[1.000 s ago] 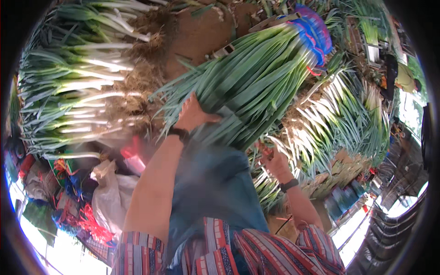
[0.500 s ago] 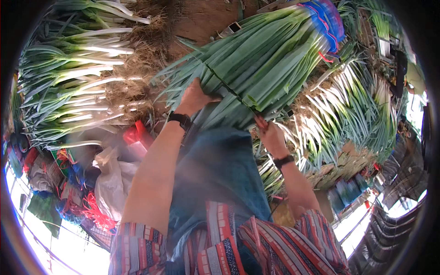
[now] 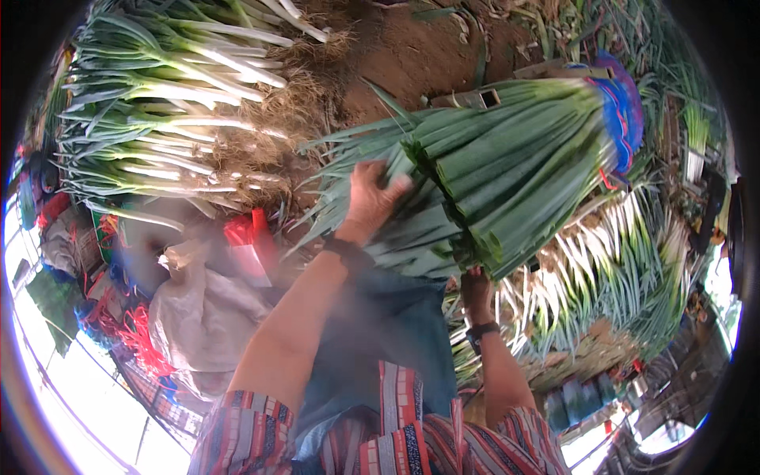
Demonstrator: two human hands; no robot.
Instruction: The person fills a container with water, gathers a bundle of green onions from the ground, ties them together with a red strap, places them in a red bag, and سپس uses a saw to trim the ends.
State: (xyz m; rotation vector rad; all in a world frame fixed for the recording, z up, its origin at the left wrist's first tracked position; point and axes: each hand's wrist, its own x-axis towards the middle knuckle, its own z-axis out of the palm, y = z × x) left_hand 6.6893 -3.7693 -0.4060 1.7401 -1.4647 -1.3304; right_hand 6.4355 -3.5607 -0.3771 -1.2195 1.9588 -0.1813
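Note:
A big bundle of long green onions (image 3: 522,162) lies across in front of me, its far right end wrapped in blue plastic (image 3: 620,119). Its leaves end in a straight cut edge, and loose leaf tops (image 3: 423,229) lie left of that edge. My left hand (image 3: 374,199) is over these tops, thumb held apart from the fingers, gripping nothing that I can see. Under the near corner of the cut edge, my right hand (image 3: 476,294) is closed; the leaves hide part of its fingers and whatever it holds. Both wrists wear dark bands.
Rows of green onions with roots (image 3: 182,119) lie at the left, and more onions (image 3: 609,261) at the right. A metal tube end (image 3: 487,98) sticks out behind the bundle. Near left are a pale sack (image 3: 202,317), a red object (image 3: 252,233) and red string (image 3: 146,340).
The narrow slit across the leaves has become a wide gap, the cut tops now separate from the bundle. My left thumb has spread. The whole view has shifted.

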